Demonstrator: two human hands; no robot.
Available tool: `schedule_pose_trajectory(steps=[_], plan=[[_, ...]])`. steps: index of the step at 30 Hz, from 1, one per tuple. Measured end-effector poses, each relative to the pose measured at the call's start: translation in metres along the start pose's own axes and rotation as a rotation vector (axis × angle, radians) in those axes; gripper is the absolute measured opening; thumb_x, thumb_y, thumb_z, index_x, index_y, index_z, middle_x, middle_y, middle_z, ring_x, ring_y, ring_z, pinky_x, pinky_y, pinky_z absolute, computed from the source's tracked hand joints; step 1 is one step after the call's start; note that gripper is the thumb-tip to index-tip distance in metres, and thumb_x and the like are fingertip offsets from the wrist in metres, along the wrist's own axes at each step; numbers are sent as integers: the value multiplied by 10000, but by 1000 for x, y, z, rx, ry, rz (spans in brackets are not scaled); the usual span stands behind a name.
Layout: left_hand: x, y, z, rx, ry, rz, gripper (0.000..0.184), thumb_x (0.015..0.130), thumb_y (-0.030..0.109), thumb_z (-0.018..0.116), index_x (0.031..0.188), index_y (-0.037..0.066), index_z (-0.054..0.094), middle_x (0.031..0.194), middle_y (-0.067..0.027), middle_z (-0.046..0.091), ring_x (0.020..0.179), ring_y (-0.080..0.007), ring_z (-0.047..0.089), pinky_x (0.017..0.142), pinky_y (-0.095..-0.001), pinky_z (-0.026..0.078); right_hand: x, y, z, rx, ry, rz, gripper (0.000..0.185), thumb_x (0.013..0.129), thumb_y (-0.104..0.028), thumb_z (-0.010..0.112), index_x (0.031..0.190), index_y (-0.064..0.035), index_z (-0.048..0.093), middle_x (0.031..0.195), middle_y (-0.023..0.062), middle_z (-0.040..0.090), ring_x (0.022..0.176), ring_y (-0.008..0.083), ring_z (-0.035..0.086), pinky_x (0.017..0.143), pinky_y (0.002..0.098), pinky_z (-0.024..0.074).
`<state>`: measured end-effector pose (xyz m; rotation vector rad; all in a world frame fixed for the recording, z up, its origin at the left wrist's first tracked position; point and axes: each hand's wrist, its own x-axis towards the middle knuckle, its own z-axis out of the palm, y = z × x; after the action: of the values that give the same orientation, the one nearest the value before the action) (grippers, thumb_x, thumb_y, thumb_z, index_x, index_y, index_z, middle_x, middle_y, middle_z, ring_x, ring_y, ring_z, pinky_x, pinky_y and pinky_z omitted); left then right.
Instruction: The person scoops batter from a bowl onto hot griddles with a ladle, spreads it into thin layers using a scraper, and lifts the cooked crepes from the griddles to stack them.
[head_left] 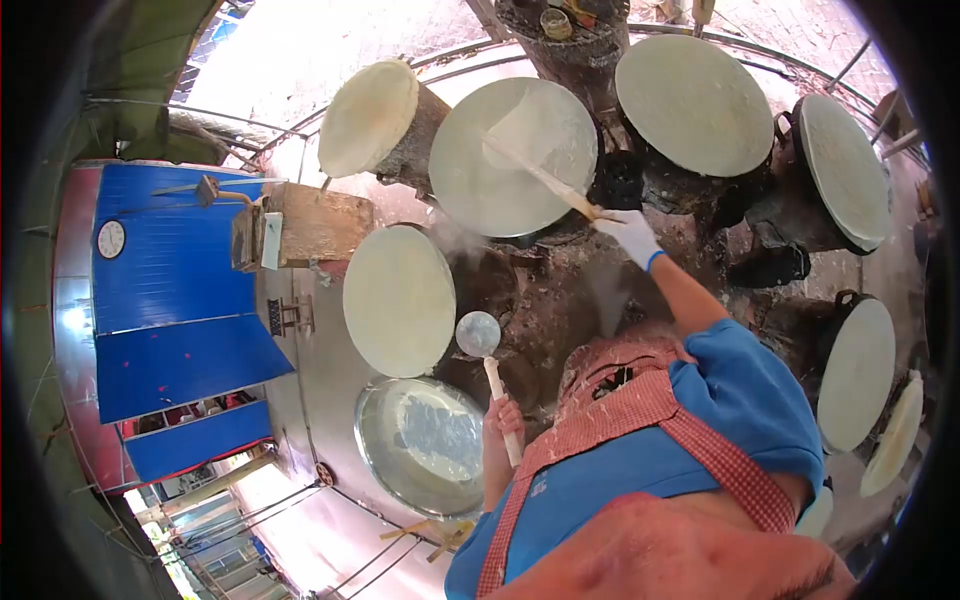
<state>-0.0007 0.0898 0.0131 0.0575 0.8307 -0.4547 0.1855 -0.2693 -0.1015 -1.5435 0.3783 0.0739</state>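
My left hand (503, 415) is closed around the pale handle of a ladle (478, 334), whose round metal bowl points away from me. Just beside it stands a wide metal basin (372, 462) with pale liquid batter inside. My right hand (632, 236), in a white glove with a blue cuff, grips a long flat wooden spatula (545, 178). The spatula's blade reaches over a large round griddle (470, 150) coated with pale batter. A lighter, fan-shaped patch of batter (548, 122) shows near the blade; whether the blade touches it I cannot tell.
Several more round griddles curve around me, including one at the left (398, 300), one at the back (695, 105) and one at the right (857, 375). Dark stoves (770, 215) support them. A wooden box (318, 225) stands at left, before a blue wall (175, 270).
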Motion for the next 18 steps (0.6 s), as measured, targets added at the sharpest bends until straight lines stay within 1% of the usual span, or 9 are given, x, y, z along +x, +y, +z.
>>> schedule_pose_trajectory(steps=[1,3,5,6,7,9,13,15,18], plan=[[-4,-4,6,177,46,92,164,910,107,367,748,90,386,550,23,315,393,-53,310,321,-176,303,8,-1,-14,-129,54,-224,291,729,-190,669,971,-32,636,775,-4,637,678,92,537,622,267,426],[0,2,7,370,65,209,230,914,138,367,687,98,373,533,25,311,382,-57,307,324,-179,313,35,-18,-39,-235,141,-171,280,749,-239,633,953,-47,634,776,60,657,643,179,589,589,323,438],[11,23,-13,-37,-60,-148,326,912,208,380,599,117,358,477,35,282,350,-57,289,313,-180,302,82,-30,-50,-583,402,-320,272,781,-298,566,926,-79,635,809,157,636,662,298,605,590,373,445],[17,30,-15,-7,-6,-152,380,903,251,396,546,143,325,435,48,254,322,-51,272,295,-185,274,88,-57,-48,-716,392,-316,258,789,-325,515,882,-112,627,769,200,608,668,367,585,574,424,449],[24,30,-8,1,-11,-154,380,903,251,396,546,143,325,435,48,254,322,-51,272,295,-185,274,95,-65,-39,-711,400,-320,258,789,-325,515,882,-112,627,769,200,608,668,367,585,574,424,449],[32,32,6,-19,4,-139,366,905,240,390,556,151,324,435,52,257,319,-48,267,288,-187,253,97,-70,-25,-1232,183,-480,198,781,-297,522,843,-130,609,660,165,593,595,329,590,530,427,452],[56,40,40,196,60,-31,346,896,252,418,576,155,329,431,47,267,317,-59,269,285,-188,234,64,-89,-50,-1379,64,-752,152,786,-302,531,831,-177,606,576,111,549,526,278,577,480,421,447],[78,51,58,428,23,90,341,886,265,441,583,155,329,427,41,273,316,-67,268,283,-193,230,70,-81,-66,-1277,217,-545,167,796,-335,530,858,-199,604,561,104,540,498,274,564,447,404,438],[118,55,93,718,-160,249,327,872,219,472,584,162,328,424,29,283,312,-75,270,268,-206,220,53,-47,-46,-1372,278,-625,219,780,-384,549,871,-191,602,557,98,534,491,274,561,437,407,433]])
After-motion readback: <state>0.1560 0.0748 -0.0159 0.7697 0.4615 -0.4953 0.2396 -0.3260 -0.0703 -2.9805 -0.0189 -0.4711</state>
